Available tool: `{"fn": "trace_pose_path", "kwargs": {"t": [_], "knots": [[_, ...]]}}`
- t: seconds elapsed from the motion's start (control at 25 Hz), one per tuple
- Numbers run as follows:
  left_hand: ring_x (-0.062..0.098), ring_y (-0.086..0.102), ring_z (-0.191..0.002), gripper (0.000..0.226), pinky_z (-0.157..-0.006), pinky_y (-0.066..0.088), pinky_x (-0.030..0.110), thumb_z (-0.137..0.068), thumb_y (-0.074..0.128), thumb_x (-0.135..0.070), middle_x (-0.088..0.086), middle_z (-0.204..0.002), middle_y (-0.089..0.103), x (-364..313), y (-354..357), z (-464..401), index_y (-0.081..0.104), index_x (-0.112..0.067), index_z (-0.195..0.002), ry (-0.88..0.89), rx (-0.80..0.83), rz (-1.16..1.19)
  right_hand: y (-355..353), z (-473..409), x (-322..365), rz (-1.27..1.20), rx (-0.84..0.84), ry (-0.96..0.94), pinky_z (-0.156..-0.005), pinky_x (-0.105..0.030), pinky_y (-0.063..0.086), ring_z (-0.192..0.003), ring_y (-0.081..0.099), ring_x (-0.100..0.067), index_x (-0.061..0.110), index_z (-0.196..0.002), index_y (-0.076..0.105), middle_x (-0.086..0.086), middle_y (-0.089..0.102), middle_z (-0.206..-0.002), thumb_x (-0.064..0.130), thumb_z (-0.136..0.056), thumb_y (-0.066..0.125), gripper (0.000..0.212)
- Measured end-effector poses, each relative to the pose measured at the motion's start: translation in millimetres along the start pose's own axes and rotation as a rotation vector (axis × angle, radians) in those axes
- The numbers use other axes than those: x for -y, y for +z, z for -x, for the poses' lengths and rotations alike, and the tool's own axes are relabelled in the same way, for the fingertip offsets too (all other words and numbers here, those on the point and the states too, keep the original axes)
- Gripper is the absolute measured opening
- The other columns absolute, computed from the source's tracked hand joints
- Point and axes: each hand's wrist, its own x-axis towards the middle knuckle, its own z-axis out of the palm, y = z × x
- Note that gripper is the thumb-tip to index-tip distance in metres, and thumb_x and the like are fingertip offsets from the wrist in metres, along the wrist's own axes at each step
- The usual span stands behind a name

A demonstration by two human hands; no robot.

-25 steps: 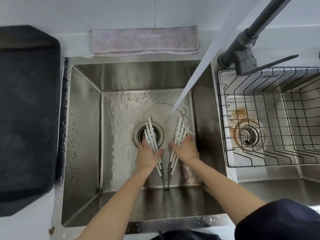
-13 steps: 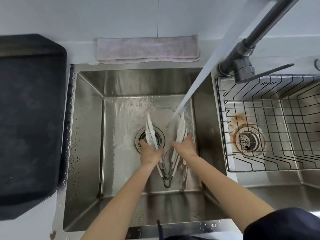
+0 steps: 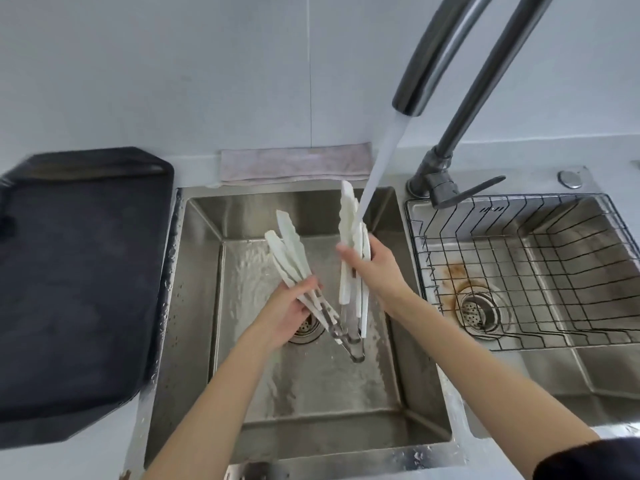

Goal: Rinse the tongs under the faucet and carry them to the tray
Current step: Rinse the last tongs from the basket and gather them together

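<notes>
Above the sink [image 3: 194,271], our left hand [image 3: 289,313] and right hand [image 3: 375,268] each grip an arm of the tongs [image 3: 346,244] — fingers curled round, spreading them so water from the faucet [image 3: 420,71] strikes the right arm; the tray [image 3: 79,278] waits leftward.

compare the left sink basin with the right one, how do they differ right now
The left sink basin is bare inside, while the right sink basin holds a black wire rack. Faucet water streams into the left basin, wetting its floor; none runs into the right. Rust-coloured stains ring the right drain; the left shows none. Both are stainless steel.
</notes>
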Motion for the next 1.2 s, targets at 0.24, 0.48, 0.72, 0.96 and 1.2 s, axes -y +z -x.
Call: {"fn": "trace_pose_path", "kwargs": {"t": [0.24, 0.48, 0.72, 0.96, 1.2], "knots": [[0.016, 0.064, -0.092, 0.032, -0.074, 0.052, 0.029, -0.072, 0.067, -0.013, -0.002, -0.095, 0.071, -13, 10, 16, 0.060, -0.013, -0.103, 0.079, -0.070, 0.014, 2, 11, 30, 0.009, 0.127, -0.097, -0.083, -0.036, 0.050, -0.081, 0.061, -0.016, 0.028, -0.089, 0.057, 0.003, 0.066, -0.080, 0.032, -0.085, 0.061, 0.006], [0.021, 0.060, -0.101, 0.020, -0.087, 0.047, 0.035, -0.082, 0.061, -0.003, 0.001, -0.103, 0.067, -9, 8, 29, 0.059, -0.016, -0.097, 0.118, -0.144, -0.079, 6, 20, 19, 0.019, 0.102, -0.105, -0.069, -0.015, 0.046, -0.068, 0.062, 0.000, 0.030, -0.090, 0.054, 0.005, 0.064, -0.077, 0.022, -0.087, 0.059, 0.010], [0.014, 0.061, -0.103, 0.036, -0.094, 0.047, 0.038, -0.081, 0.065, -0.024, -0.005, -0.108, 0.065, -12, 16, 30, 0.052, -0.034, -0.113, 0.129, -0.054, -0.339, -6, 25, -2, -0.174, -0.035, -0.016, -0.057, -0.018, 0.051, -0.057, 0.058, -0.009, 0.020, -0.084, 0.056, 0.005, 0.058, -0.063, 0.031, -0.089, 0.058, 0.012], [0.009, 0.069, -0.072, 0.037, -0.067, 0.056, 0.023, -0.068, 0.065, -0.046, -0.008, -0.071, 0.071, -39, 39, 34, 0.055, -0.038, -0.104, 0.319, 0.045, -0.379, -23, 30, -8, -0.500, 0.062, 0.078, -0.075, -0.031, 0.053, -0.062, 0.060, -0.012, 0.012, -0.085, 0.059, 0.003, 0.060, -0.062, 0.028, -0.087, 0.059, 0.016], [0.004, 0.058, -0.051, 0.016, -0.060, 0.050, 0.026, -0.086, 0.058, -0.029, -0.015, -0.061, 0.065, -72, 84, 20, 0.055, -0.040, -0.097, 0.570, 0.006, -0.539, -26, 41, -17, -0.648, -0.006, 0.145, -0.068, -0.030, 0.049, -0.055, 0.055, -0.011, 0.012, -0.092, 0.056, 0.003, 0.056, -0.060, 0.026, -0.088, 0.058, 0.015]]}}
